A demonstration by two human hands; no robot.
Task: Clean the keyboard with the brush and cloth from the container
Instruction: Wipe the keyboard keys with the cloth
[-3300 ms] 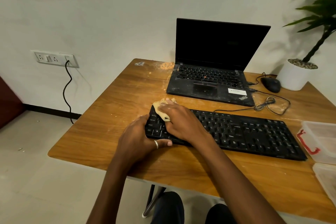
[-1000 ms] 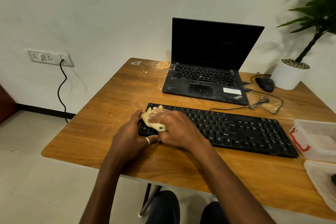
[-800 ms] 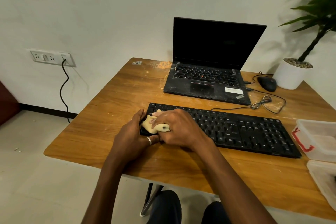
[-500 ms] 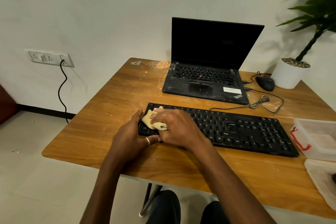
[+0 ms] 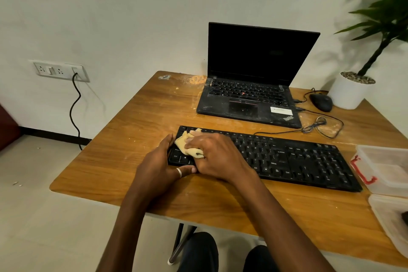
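A few seconds back my right hand (image 5: 217, 154) had the cloth (image 5: 188, 146) up at the far left corner of the keyboard (image 5: 298, 161). Now it has come nearer to me, and my fingers are curled over the bunched yellow cloth, pressing it onto the left-end keys. In the last half second it has hardly shifted. My left hand (image 5: 159, 165) has stayed at that end, fingers along the side edge and ringed thumb along the front, clasping the corner.

Below the cloth I can read "Ctrl", and "Alt" further right. The laptop (image 5: 249, 95) behind bears a ThinkPad mark; its white sticker is too blurred to read.

The wooden table (image 5: 154, 112) is scuffed and dusty, against a pale wall with a socket strip (image 5: 59, 70). A clear container (image 5: 386, 168) with a red clasp sits at my right.
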